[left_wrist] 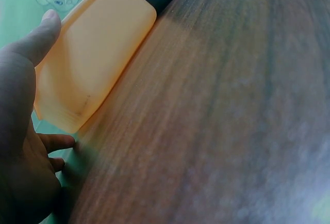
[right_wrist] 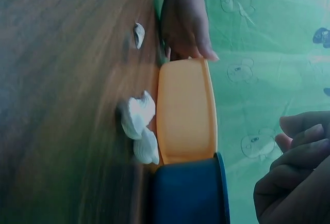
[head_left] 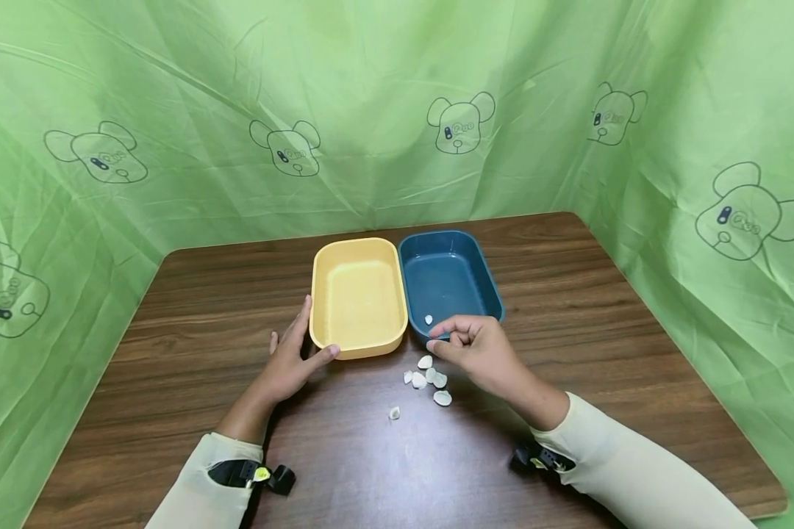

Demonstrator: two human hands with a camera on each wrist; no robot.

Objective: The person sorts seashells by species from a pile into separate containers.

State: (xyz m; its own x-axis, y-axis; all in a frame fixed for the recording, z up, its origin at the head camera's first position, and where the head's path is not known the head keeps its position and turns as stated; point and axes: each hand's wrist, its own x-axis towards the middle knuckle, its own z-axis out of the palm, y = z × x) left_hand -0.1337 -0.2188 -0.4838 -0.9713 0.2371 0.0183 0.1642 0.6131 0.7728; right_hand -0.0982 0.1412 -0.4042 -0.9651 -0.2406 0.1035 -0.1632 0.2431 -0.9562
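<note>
A yellow tray (head_left: 326, 294) and a blue tray (head_left: 486, 283) stand side by side on the wooden table (head_left: 635, 353). My left hand (head_left: 307, 342) rests open against the yellow tray's (left_wrist: 87, 64) near left corner, fingers along its side and thumb on its front. My right hand (head_left: 446, 339) hovers over the blue tray's front rim with fingers loosely curled and nothing seen between them. One white garlic clove (head_left: 428, 319) lies inside the blue tray just beyond those fingertips. Several more cloves (head_left: 428, 376) lie on the table in front of the trays, also seen as cloves (right_wrist: 138, 115) in the right wrist view.
A single small clove (head_left: 394, 413) lies apart, nearer to me. Green cloth (head_left: 397, 110) printed with bear heads walls the table on three sides. Bare wood stretches left of the yellow tray and right of the blue tray.
</note>
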